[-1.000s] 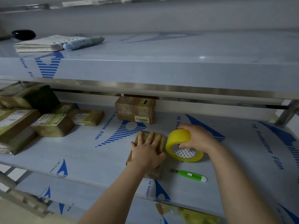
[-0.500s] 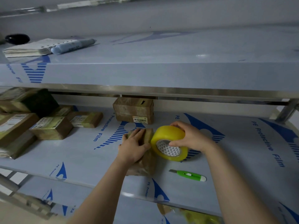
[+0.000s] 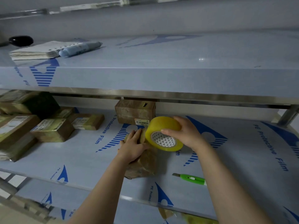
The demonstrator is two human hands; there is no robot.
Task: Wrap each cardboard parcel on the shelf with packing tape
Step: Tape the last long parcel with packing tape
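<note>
two hands meet at one brown cardboard parcel (image 3: 144, 164), crinkled and glossy, on the lower shelf (image 3: 80, 156). left hand (image 3: 131, 148) clasps its far end, thumb and fingers either side. just right of it, right hand (image 3: 186, 135) curls round a yellow packing tape roll (image 3: 161, 126) touching the parcel.

Small brown cardboard parcel (image 3: 144, 164), surface glossy and creased, lies gripped under the left hand (image 3: 131, 148), near end protruding. Yellow roll of packing tape (image 3: 163, 133), on edge, patterned core showing, held in the right hand (image 3: 186, 133), touches the parcel's far end.
</note>
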